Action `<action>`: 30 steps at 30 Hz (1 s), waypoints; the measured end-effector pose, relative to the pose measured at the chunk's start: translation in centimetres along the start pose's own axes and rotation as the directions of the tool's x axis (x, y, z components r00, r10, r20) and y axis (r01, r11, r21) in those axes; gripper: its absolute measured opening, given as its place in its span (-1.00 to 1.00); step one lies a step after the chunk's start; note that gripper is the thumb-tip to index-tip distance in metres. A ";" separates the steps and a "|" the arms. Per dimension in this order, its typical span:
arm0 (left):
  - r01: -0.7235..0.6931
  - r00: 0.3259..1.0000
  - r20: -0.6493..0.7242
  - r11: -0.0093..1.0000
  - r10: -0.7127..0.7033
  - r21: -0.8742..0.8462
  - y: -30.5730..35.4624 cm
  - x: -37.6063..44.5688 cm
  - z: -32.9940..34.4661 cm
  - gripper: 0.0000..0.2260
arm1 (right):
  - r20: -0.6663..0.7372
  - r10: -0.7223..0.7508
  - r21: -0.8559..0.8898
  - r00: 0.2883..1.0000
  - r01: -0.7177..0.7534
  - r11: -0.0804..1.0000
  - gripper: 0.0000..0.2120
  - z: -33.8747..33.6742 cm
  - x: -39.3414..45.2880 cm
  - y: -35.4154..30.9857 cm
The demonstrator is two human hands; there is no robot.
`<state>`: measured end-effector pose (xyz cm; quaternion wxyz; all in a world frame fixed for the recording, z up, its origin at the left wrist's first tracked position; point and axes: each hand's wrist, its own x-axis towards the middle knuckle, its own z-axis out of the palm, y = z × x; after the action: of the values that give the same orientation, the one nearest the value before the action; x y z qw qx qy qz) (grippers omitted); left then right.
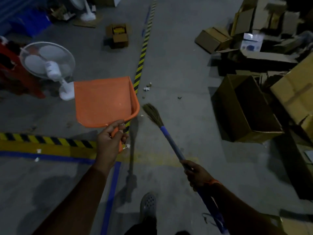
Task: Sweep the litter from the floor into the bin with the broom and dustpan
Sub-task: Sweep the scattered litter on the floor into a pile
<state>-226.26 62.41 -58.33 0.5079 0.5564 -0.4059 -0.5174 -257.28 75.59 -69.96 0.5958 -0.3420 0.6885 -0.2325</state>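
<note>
Above floor: L hand (111,139) grips dustpan (103,100), R hand (197,174) broom (169,138).

I count one dustpan (103,100), one broom (162,131), and two hands: left (110,138), right (198,175). Two fans: one (49,65) near the dustpan, another (84,9) farther back. One small open box (118,35). One big open box (245,109). Litter (147,88): several scraps, too small to count exactly.

An orange plastic dustpan (103,100) is held above the grey concrete floor (177,65). Beside it slants a blue-handled straw broom (162,131), bristles near small litter scraps (147,88).
</note>
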 end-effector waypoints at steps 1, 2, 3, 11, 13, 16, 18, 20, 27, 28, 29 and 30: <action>0.006 1.000 0.012 1.000 -0.006 0.007 0.1 1.8 1.3 -0.71 | -0.016 0.009 0.013 1.000 -0.009 1.000 -0.61 -1.4 1.2 -0.7; 0.011 1.000 0.026 1.000 -0.011 0.013 0.3 3.4 2.6 -0.71 | -0.036 0.020 0.011 0.999 -0.020 1.000 -0.62 -2.8 2.2 -1.4; 0.014 0.999 0.041 1.000 -0.014 0.015 0.6 5.0 3.9 -0.71 | -0.062 0.029 0.006 0.998 -0.029 1.000 -0.64 -4.1 3.4 -2.0; 0.000 1.000 0.001 1.000 0.000 0.005 -1.3 17.7 13.9 -0.71 | -0.171 0.067 0.012 0.983 -0.065 0.998 -0.64 -16.3 17.9 -6.4; -0.002 1.000 -0.024 1.000 0.002 0.013 -2.8 20.7 16.7 -0.70 | -0.195 0.074 0.007 0.978 -0.074 0.997 -0.64 -19.4 23.3 -6.9; 0.011 0.995 -0.096 1.000 -0.008 0.024 -5.0 24.9 21.0 -0.67 | -0.225 0.092 0.009 0.970 -0.092 0.996 -0.64 -23.0 31.2 -7.8; 0.008 0.990 -0.141 1.000 -0.006 0.010 -6.2 27.7 23.7 -0.66 | -0.227 0.101 0.030 0.969 -0.097 0.995 -0.64 -24.7 35.7 -8.0; 0.000 0.983 -0.182 1.000 -0.001 -0.005 -7.5 30.5 25.5 -0.70 | -0.187 0.105 0.025 0.977 -0.102 0.994 -0.63 -25.7 39.5 -7.9; 0.026 0.969 -0.247 0.999 -0.018 0.029 -9.7 35.7 27.2 -0.70 | 0.060 0.138 -0.294 0.989 -0.115 0.949 -0.60 -24.6 43.7 -7.1; 0.036 0.966 -0.257 0.998 -0.023 0.045 -9.7 35.9 26.7 -0.70 | 0.100 0.149 -0.349 0.984 -0.106 0.931 -0.59 -24.1 43.3 -7.6; 0.050 0.964 -0.264 0.997 -0.035 0.052 -9.6 36.2 26.2 -0.70 | 0.137 0.160 -0.394 0.978 -0.094 0.914 -0.59 -23.5 42.8 -8.1; 0.063 0.962 -0.267 0.997 -0.046 0.052 -9.4 36.4 25.6 -0.70 | 0.149 0.165 -0.420 0.975 -0.089 0.903 -0.62 -22.9 42.3 -8.7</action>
<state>-247.31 24.55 -72.27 0.5263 0.6469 -0.3340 -0.4393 -280.43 36.21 -87.46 0.5844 -0.4335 0.6859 -0.0113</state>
